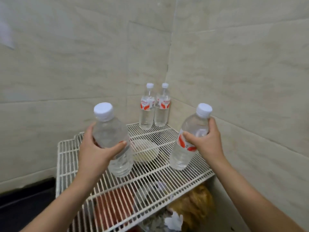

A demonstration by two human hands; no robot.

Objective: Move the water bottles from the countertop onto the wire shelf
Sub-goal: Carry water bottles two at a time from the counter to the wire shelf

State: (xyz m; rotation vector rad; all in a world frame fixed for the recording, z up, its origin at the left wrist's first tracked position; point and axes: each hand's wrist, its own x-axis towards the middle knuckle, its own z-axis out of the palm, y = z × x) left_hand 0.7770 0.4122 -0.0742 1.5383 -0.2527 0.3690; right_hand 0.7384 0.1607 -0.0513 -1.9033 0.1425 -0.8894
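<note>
Left hand point(93, 148) grips one water bottle point(113, 141); right hand point(205, 139) grips a second bottle point(187, 141). Both bottles hang near-upright over the wire shelf point(150, 181) at frame centre. Two placed bottles point(147, 108) stand upper centre, beyond both hands.

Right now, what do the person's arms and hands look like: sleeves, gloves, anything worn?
Nothing worn is visible. The left hand and right hand are bare: no gloves, rings or watch. The left forearm and right forearm are bare to the frame's lower edge, so no sleeve shows. Nails look short; blur hides finer detail.
</note>
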